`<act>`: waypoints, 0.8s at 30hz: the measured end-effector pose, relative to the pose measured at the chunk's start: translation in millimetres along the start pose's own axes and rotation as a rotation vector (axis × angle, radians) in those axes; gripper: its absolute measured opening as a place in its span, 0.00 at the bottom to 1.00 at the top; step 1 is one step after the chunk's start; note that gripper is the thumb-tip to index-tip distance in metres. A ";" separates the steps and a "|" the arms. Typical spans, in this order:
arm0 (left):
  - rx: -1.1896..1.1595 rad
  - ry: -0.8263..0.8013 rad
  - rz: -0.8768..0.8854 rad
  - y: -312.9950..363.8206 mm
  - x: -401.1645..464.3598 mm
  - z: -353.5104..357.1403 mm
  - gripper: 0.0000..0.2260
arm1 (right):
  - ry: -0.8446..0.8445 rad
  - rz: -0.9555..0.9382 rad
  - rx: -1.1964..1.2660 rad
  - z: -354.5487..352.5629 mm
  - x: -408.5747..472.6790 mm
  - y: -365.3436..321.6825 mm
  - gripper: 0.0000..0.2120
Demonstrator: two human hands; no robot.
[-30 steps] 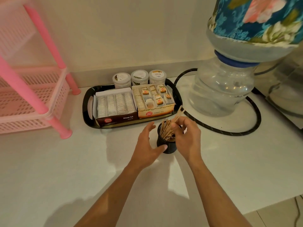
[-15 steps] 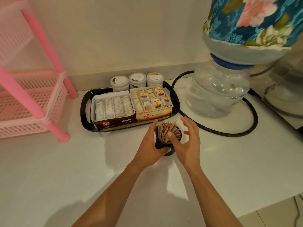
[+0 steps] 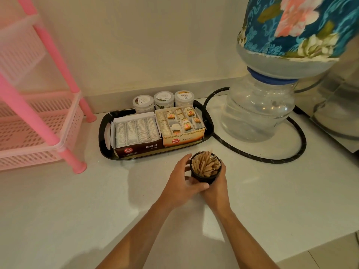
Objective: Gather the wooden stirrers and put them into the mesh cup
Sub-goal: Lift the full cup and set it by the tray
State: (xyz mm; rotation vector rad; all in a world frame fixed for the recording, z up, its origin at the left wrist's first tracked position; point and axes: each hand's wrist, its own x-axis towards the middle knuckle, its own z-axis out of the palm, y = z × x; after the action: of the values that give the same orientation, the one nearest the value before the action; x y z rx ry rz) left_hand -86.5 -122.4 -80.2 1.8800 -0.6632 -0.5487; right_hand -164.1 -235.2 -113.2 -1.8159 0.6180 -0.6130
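Note:
A black mesh cup (image 3: 203,178) stands on the white counter just in front of the tea tray. It is packed with wooden stirrers (image 3: 205,164) standing upright, their tips fanned out above the rim. My left hand (image 3: 180,183) wraps the cup's left side, thumb across the front. My right hand (image 3: 216,188) cups its right side and base. Both hands touch the cup. I see no loose stirrers on the counter.
A black tray (image 3: 104,133) behind the cup holds two open tea boxes (image 3: 138,133) and three small jars (image 3: 164,100). A water dispenser bottle (image 3: 258,111) with a black hose (image 3: 272,160) stands right. A pink plastic rack (image 3: 38,121) stands left. The counter edge runs along the lower right.
My right hand let go of the stirrers and dropped from above the cup to its right side. Both hands now close around the cup. The stirrers have settled into it.

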 end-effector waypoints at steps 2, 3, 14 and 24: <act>-0.011 0.036 0.009 5.5 -11.4 -3.2 0.48 | -0.021 -0.053 0.039 3.9 -6.8 -10.5 0.39; -0.030 0.062 0.019 8.7 -17.1 -6.6 0.50 | -0.052 -0.088 0.051 6.8 -11.5 -17.1 0.38; 0.122 0.294 0.188 31.6 -63.3 -52.4 0.18 | -0.270 -0.201 0.032 27.8 -61.3 -47.5 0.43; -0.278 0.313 0.147 23.0 -91.3 -63.0 0.15 | -0.315 -0.078 0.158 29.2 -70.0 -55.4 0.40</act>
State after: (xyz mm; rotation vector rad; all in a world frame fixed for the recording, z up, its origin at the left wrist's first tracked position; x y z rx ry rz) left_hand -118.8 -26.8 -28.7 1.5958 -0.4854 -0.2294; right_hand -189.2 -152.1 -77.3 -1.7460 0.2802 -0.4018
